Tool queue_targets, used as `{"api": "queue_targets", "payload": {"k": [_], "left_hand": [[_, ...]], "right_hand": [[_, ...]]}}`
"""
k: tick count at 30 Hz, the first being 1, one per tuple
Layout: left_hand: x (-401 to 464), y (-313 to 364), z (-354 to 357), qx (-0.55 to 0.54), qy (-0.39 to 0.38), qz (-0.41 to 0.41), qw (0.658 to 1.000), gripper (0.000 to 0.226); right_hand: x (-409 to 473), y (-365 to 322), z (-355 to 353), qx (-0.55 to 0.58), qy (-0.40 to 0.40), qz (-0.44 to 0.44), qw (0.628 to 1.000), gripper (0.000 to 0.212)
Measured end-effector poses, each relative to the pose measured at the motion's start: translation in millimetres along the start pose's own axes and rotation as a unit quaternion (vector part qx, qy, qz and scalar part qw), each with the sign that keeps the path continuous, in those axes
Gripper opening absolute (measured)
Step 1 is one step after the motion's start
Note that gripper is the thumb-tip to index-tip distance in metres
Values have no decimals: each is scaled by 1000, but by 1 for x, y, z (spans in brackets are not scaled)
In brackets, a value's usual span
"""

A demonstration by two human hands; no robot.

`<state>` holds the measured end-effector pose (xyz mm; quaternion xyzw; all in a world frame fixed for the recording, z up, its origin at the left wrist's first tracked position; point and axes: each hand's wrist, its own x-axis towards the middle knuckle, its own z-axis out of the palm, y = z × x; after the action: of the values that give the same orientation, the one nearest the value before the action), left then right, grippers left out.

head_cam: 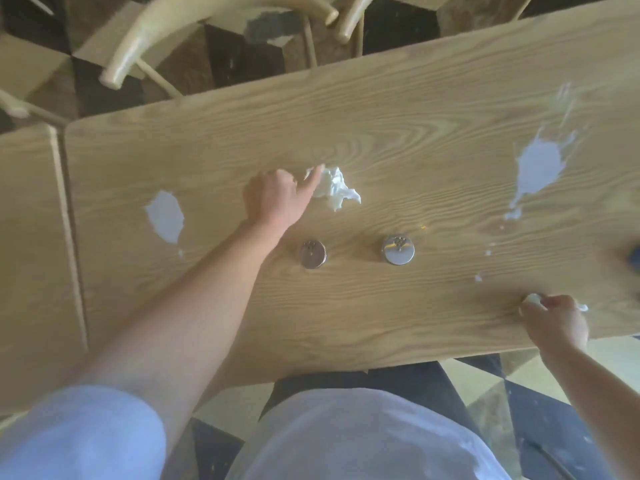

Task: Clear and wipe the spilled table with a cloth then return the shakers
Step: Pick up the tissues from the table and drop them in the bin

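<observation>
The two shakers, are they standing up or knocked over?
Standing up. Both shakers show their round metal tops with holes facing the camera, on the table.

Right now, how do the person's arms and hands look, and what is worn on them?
Both forearms are bare. The left hand and right hand wear no gloves or visible jewellery. A light blue sleeve, pushed up, covers the left upper arm.

- Two round metal shakers with perforated lids: the left shaker [312, 254] and the right shaker [398, 249].
- Two crumpled white tissues: one at table centre [334, 184], one under the right hand [533, 299].
- Two large white spill patches: left [165, 216], right [538, 169].
- Two hands: left [273, 197], right [554, 322].
- Two pale wooden chair backs [194, 32].
- One light wooden table [415, 133].
</observation>
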<state>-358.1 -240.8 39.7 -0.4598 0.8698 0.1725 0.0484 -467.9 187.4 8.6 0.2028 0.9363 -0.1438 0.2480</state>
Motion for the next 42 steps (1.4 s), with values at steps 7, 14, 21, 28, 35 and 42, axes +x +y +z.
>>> {"api": "queue_targets", "payload": {"k": [7,14,21,28,35,42], "left_hand": [[24,27,29,-14,-72,149,986,58],[1,48,30,-38,-176,181,967,46],[-21,69,13,-37,-33,238,970,22],[-122,105,-12,-169,-53,294,939,21],[-287,154,25,-97,-121,359,920,61],[-408,235,74,59,-227,421,876,48]], "right_hand": [[0,7,14,27,8,31,999,42],[-32,16,-8,86,4,38,996,31],[-61,43,5,108,-5,11,994,27],[-97,111,10,157,-34,9,987,26],[-126,223,-27,211,-17,5,977,30],[-137,332,-65,300,55,55,951,16]]}}
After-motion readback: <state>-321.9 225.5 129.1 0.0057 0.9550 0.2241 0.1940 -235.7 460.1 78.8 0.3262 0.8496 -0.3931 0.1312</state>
